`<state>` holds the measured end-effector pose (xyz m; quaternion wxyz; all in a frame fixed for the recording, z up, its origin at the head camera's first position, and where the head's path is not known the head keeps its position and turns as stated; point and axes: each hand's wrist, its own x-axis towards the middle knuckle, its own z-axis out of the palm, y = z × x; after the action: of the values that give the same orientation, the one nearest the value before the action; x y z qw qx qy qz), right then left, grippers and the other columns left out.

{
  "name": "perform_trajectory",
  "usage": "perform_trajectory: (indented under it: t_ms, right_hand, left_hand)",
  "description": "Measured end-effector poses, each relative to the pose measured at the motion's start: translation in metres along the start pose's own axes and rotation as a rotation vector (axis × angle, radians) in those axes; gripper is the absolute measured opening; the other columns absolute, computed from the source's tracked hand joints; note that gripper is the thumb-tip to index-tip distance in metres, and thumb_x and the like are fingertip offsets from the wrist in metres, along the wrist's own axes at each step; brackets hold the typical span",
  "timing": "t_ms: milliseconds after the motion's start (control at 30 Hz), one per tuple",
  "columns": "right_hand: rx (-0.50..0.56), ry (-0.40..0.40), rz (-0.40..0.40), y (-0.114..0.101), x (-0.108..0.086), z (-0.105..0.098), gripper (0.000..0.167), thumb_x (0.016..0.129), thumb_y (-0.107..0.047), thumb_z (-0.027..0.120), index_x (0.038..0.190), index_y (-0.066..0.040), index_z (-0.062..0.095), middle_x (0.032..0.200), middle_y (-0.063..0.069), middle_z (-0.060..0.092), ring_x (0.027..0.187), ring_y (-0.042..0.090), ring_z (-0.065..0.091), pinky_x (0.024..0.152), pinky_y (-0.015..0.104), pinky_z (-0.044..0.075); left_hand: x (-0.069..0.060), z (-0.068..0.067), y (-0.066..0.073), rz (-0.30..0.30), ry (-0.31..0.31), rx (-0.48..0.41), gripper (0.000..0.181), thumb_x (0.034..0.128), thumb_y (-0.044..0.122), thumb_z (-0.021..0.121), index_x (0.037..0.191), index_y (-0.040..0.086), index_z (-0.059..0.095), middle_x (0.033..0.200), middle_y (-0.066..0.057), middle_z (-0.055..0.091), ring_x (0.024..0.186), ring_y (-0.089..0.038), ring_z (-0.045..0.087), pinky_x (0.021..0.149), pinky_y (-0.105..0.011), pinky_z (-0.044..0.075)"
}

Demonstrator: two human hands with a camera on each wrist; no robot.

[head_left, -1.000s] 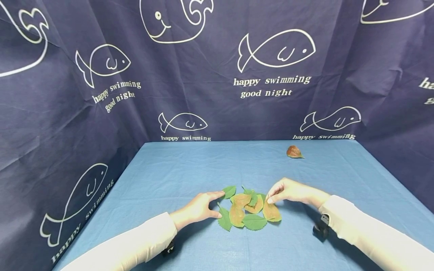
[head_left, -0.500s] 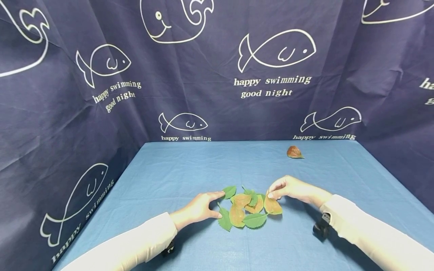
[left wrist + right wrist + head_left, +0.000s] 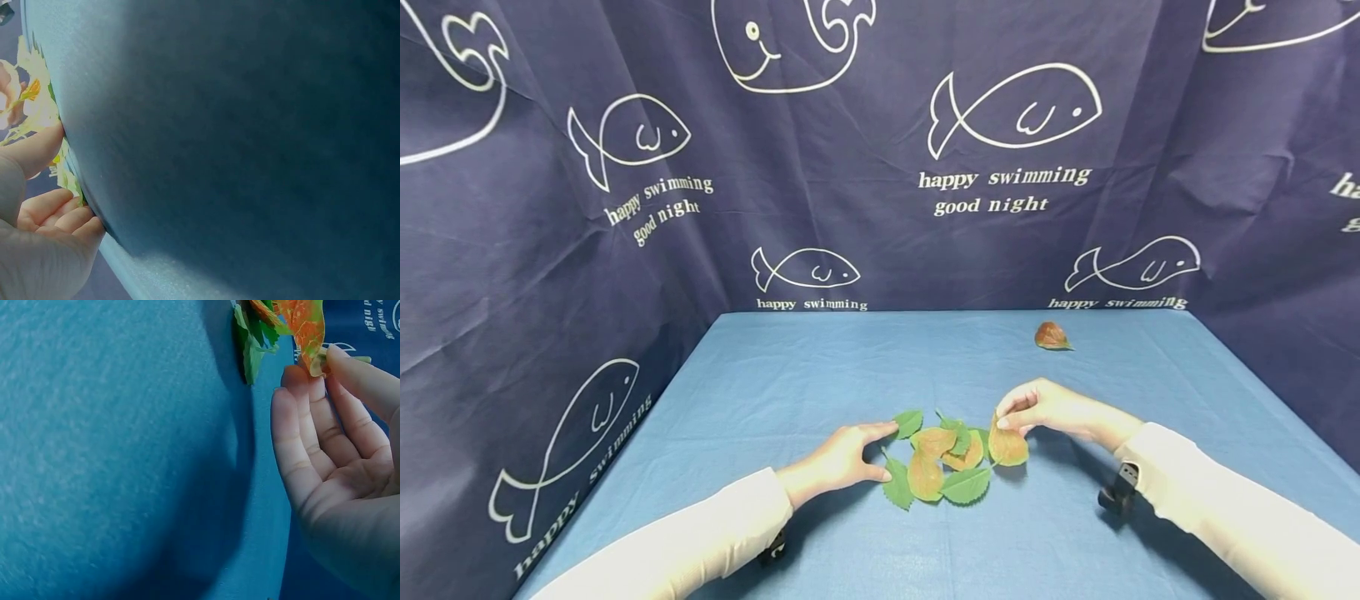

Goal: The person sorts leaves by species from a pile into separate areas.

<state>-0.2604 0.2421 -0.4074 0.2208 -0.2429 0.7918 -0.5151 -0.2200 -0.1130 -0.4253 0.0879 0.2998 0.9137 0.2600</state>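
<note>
My right hand (image 3: 1048, 408) pinches the stem end of an orange-yellow leaf (image 3: 1009, 450) between thumb and fingers, the leaf tilted up at the right side of a leaf cluster. The right wrist view shows the thumb on the stem of this leaf (image 3: 307, 328), the other fingers loosely bent. Fingers spread, my left hand (image 3: 838, 457) rests at the cluster's left side. Its index fingertip is at the upper green leaf (image 3: 907, 424), its thumb at the lower green leaf (image 3: 897, 485). Between the hands lie another orange-yellow leaf (image 3: 926, 477) and a green leaf (image 3: 966, 486), among several overlapping.
A single reddish-brown leaf (image 3: 1052, 336) lies near the back right of the blue cloth-covered table (image 3: 820, 358). Dark blue curtains (image 3: 880, 167) with white fish prints stand behind and at both sides.
My right hand has moved up and slightly right, raising the orange-yellow leaf away from the green leaf below it. The left hand has stayed in place.
</note>
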Motion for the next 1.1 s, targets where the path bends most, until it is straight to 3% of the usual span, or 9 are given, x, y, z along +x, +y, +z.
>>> perform_trajectory:
  t_ms: [233, 500, 767, 1100]
  right_hand:
    - [0.005, 0.005, -0.049, -0.004, -0.001, 0.000, 0.026, 0.087, -0.005, 0.068, 0.101, 0.017, 0.062, 0.079, -0.011, 0.069, 0.068, 0.003, 0.060, 0.066, 0.025, 0.055]
    - [-0.002, 0.043, -0.075, -0.003, -0.001, -0.002, 0.028, 0.085, -0.002, 0.069, 0.105, 0.016, 0.062, 0.085, -0.008, 0.072, 0.076, 0.003, 0.063, 0.074, 0.020, 0.053]
    - [0.030, 0.100, -0.052, -0.003, -0.003, -0.005, 0.031, 0.086, -0.003, 0.068, 0.107, 0.019, 0.059, 0.088, -0.007, 0.072, 0.078, 0.005, 0.066, 0.074, 0.024, 0.057]
    - [0.110, 0.241, -0.023, 0.002, -0.007, -0.011, 0.018, 0.086, -0.002, 0.068, 0.098, 0.010, 0.063, 0.087, -0.010, 0.072, 0.074, 0.005, 0.066, 0.070, 0.026, 0.058]
  left_hand:
    - [0.000, -0.001, 0.002, 0.000, 0.001, -0.005, 0.071, 0.0810, 0.022, 0.079, 0.143, 0.006, 0.048, 0.146, -0.011, 0.049, 0.136, -0.031, 0.045, 0.112, -0.047, 0.038]
    - [0.001, -0.001, 0.001, -0.014, -0.013, -0.010, 0.071, 0.0815, 0.023, 0.078, 0.144, 0.008, 0.048, 0.147, -0.010, 0.048, 0.136, -0.030, 0.044, 0.112, -0.047, 0.038]
    - [-0.003, -0.003, 0.003, 0.038, 0.011, 0.005, 0.070, 0.0816, 0.021, 0.078, 0.142, 0.004, 0.048, 0.145, -0.014, 0.050, 0.134, -0.035, 0.046, 0.110, -0.048, 0.040]
    - [0.000, -0.003, 0.003, -0.008, -0.004, -0.006, 0.072, 0.0794, 0.020, 0.080, 0.142, 0.006, 0.049, 0.145, -0.012, 0.050, 0.135, -0.032, 0.046, 0.110, -0.048, 0.039]
